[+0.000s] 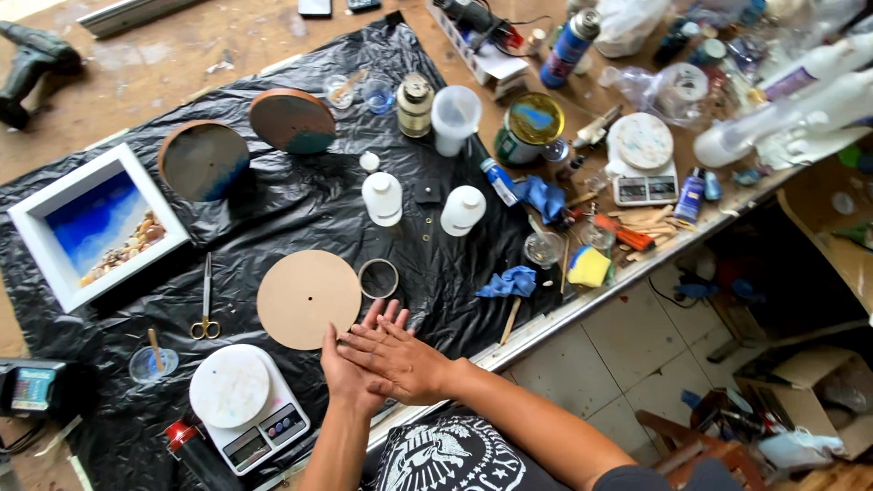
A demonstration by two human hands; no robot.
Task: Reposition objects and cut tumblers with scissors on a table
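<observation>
Hands pressed palm to palm over a black plastic sheet [300,205] on the workbench.
Left to right: white kitchen scale [247,409]; left hand [350,368] flat beneath the right hand [400,359], fingers straight, holding nothing; just beyond the fingertips lie a round tan wooden disc with a centre hole [307,298] and a thin metal ring [377,278].

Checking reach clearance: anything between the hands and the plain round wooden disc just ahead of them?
Nothing visible. The left hand and right hand, pressed together, sit at the near edge of the wooden disc. The metal ring lies beside the disc, off that line.
</observation>
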